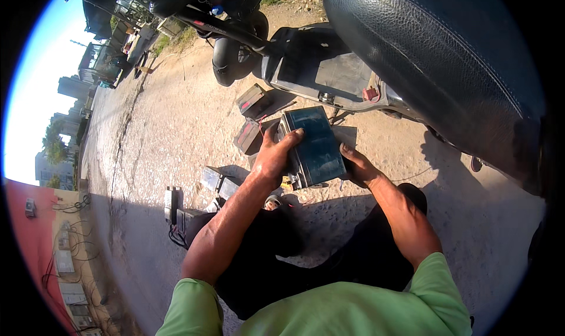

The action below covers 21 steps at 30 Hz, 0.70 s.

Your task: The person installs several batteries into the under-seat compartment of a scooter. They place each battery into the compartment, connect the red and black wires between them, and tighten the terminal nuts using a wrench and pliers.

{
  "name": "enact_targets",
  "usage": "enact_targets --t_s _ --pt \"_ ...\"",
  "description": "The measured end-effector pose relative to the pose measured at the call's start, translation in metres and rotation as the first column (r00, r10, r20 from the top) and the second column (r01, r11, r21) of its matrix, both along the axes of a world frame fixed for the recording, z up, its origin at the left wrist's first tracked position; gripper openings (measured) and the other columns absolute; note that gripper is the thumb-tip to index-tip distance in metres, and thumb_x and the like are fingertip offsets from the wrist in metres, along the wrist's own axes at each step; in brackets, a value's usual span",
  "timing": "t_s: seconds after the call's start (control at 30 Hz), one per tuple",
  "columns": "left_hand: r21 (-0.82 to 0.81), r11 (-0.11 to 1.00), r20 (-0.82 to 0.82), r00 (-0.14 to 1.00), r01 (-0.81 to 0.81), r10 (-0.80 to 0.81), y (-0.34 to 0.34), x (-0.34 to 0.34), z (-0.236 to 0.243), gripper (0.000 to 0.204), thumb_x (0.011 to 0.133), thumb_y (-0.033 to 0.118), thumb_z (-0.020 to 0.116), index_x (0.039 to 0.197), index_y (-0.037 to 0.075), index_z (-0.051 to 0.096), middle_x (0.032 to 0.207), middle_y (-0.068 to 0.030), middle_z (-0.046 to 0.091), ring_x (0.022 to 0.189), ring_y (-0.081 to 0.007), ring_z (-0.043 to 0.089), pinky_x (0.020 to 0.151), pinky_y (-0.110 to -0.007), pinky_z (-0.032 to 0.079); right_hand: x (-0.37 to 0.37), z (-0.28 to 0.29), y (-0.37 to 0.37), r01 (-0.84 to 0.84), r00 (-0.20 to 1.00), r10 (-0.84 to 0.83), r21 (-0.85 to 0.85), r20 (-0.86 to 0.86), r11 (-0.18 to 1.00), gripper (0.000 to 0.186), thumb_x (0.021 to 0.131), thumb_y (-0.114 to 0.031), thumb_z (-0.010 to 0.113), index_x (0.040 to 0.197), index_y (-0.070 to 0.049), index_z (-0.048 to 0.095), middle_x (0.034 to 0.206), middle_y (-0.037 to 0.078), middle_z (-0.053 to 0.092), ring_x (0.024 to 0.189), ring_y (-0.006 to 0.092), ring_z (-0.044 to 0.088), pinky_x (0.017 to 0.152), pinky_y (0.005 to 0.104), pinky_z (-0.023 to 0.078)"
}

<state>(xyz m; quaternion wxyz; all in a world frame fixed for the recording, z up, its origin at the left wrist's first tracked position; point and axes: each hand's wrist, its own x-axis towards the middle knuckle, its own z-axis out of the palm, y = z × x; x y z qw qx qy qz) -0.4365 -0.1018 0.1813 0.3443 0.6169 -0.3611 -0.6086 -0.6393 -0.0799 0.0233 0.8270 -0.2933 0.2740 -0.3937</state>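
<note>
Between my two hands I hold a dark blue-green battery (318,147), a boxy block tilted above the ground. My left hand (275,158) grips its left side, with the thumb laid over the top face. At its lower right edge, my right hand (359,168) presses with the thumb near the corner; most of its fingers are hidden beneath. Two more dark batteries, one farther off (254,100) and one nearer (247,136), rest on the ground just beyond my left hand, with a red wire beside them.
A black scooter stands ahead and to the right, its seat (435,53) and footboard (329,71) close by. Clear plastic-looking boxes (219,182) and a grey device with cables (172,205) lie left of my knees. A wall with meter boxes (65,259) is far left.
</note>
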Motion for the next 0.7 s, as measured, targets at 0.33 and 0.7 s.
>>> enact_targets --t_s 0.33,0.7 --pt "0.251 0.909 -0.06 0.942 0.333 -0.329 -0.025 -0.005 -0.071 0.1 0.091 0.052 0.077 0.163 0.013 0.02 0.141 -0.0176 0.057 0.12 -0.0292 0.061 0.096 -0.048 0.052 -0.036 0.01 0.032 0.165 0.986 -0.169 0.223 -0.001 0.961 0.044 0.099 -0.056 0.057 0.102 -0.012 0.066 0.068 -0.005 0.061 0.042 0.0035 0.041 0.042 0.02 0.033" --pt "-0.215 0.004 0.923 0.205 0.977 -0.326 -0.037 0.011 -0.028 0.117 0.064 0.032 0.096 0.16 0.019 0.031 0.16 -0.0253 0.031 0.15 -0.0459 0.029 0.121 -0.061 0.027 -0.047 -0.008 0.052 0.17 0.956 -0.241 0.351 0.169 0.921 0.055 0.099 -0.06 0.052 0.118 -0.011 0.068 0.078 -0.001 0.07 0.043 0.0043 0.046 0.041 0.0212 0.037"
